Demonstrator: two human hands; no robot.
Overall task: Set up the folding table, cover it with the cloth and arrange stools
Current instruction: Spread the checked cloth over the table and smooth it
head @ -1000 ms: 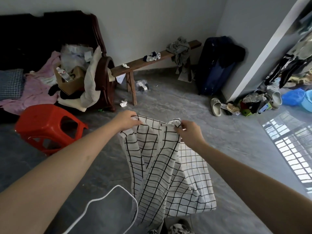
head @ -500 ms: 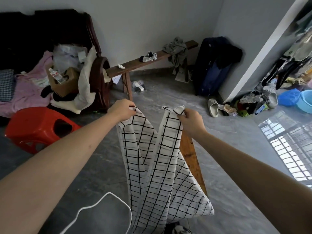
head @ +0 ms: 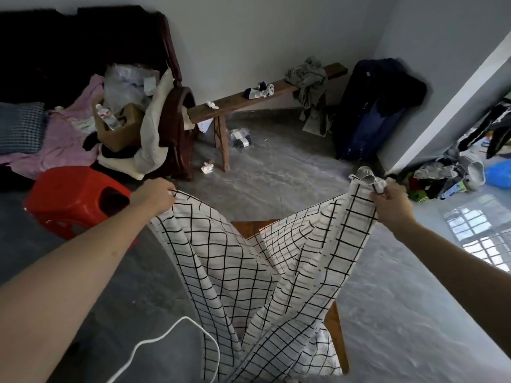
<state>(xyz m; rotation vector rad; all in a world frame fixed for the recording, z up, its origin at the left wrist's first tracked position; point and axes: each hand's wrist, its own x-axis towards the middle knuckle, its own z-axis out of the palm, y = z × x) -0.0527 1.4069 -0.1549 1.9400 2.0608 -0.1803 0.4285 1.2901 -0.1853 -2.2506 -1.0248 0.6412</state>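
A white cloth [head: 257, 272] with a black grid hangs spread between my two hands. My left hand [head: 153, 197] grips its top left corner and my right hand [head: 390, 205] grips its top right corner. Behind and under the cloth shows the brown wooden top of the folding table [head: 249, 226], mostly hidden, with one edge visible at the lower right. A red plastic stool [head: 74, 197] stands on the floor to the left, close to my left forearm.
A long wooden bench [head: 249, 99] with clothes runs along the back wall. A dark sofa [head: 177, 125] piled with laundry and a box is at left. A dark suitcase [head: 370, 114] stands right of the bench. Shoes and clutter [head: 442, 178] lie at right. A white cord [head: 171, 333] trails below.
My hands have pulled apart, the right one moving far to the right, so the cloth has opened out wide. More of the wooden table top shows between the folds.
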